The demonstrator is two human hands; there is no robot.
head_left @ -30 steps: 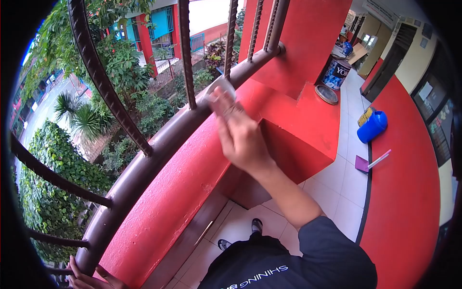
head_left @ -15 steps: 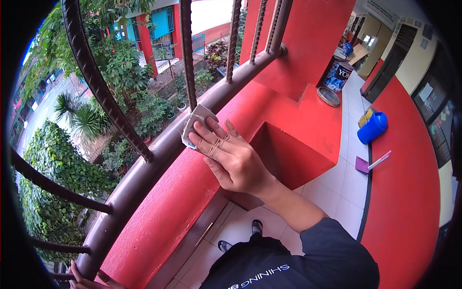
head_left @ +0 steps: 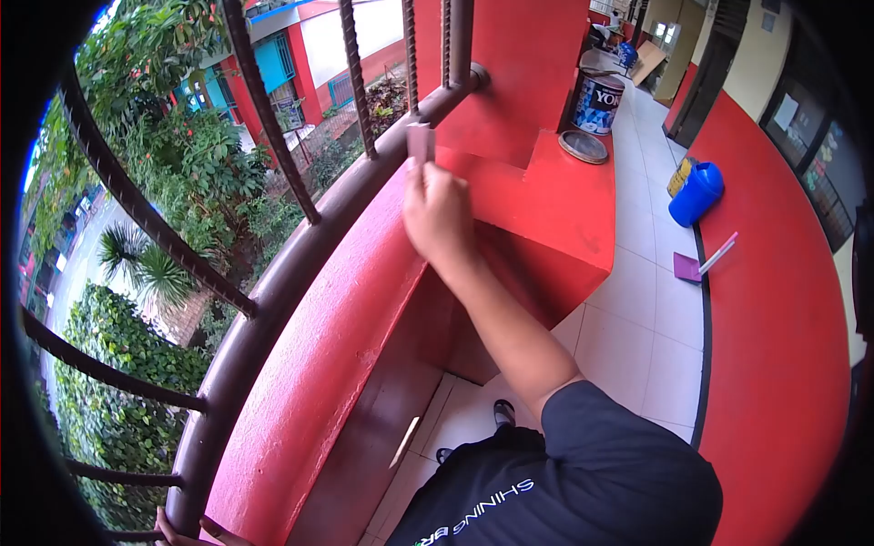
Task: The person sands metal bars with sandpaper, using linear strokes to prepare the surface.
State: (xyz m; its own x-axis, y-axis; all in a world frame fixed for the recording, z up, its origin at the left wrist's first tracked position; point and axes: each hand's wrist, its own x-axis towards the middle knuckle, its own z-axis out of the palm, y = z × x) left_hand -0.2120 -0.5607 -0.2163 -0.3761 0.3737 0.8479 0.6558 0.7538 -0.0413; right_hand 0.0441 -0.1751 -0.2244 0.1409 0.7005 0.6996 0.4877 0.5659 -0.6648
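My right hand (head_left: 439,211) pinches a folded piece of sandpaper (head_left: 420,144), which stands edge-up against the dark brown pipe rail (head_left: 341,207) near its far end. The sheet looks brownish-grey and is slightly blurred. Twisted vertical bars (head_left: 282,136) rise from this rail, and the hand is beside the far ones. At the bottom left edge, my left hand (head_left: 173,532) wraps round the near part of the rail; only some fingers show, the rest cut off by the frame. Under the rail runs a rounded red ledge (head_left: 319,364).
A paint can (head_left: 596,105) stands on the red counter (head_left: 555,209), with a round lid (head_left: 583,146) beside it. Along the red wall (head_left: 774,318) are a blue bin (head_left: 696,195) and a purple dustpan (head_left: 687,267) on the tiled floor (head_left: 628,337). Plants grow outside the bars.
My right hand has moved forward along the rail towards its far end, with the sandpaper now turned on edge instead of flat under the fingers. The view has shifted; my left hand stays on the rail.
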